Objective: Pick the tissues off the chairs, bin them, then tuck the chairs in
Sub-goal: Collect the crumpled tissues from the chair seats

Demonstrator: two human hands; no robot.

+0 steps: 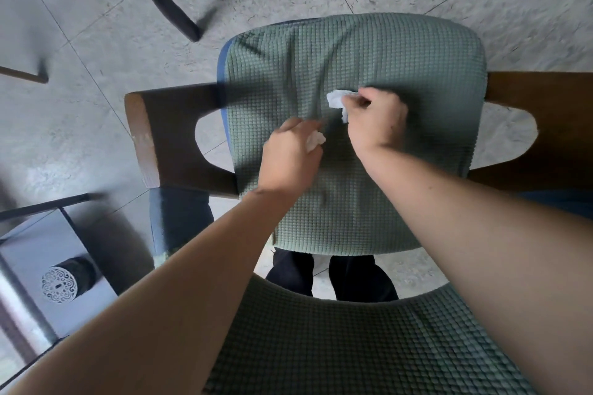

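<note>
Over the green seat cushion [353, 74] of a wooden-armed chair [150, 138], seen from the head camera, both hands are down on the fabric and a fair bit is hidden. Fingers on both hands curl under, so you only get the knuckles and backs. Left hand [290, 154] is closed around a crumpled white tissue [315, 140], with just a small bit poking out on the thumb side. Right hand [375, 119] pinches a second tissue [337, 99] near the middle of the seat, part of it tucked behind the fingers. Chair's backrest [353, 346] fills the bottom and is cut off by the frame edge, dark trouser legs [333, 276] showing through the gap. Off to the left it's blurry: a dark chair leg [167, 0] on the grey tiled floor [96, 26].
</note>
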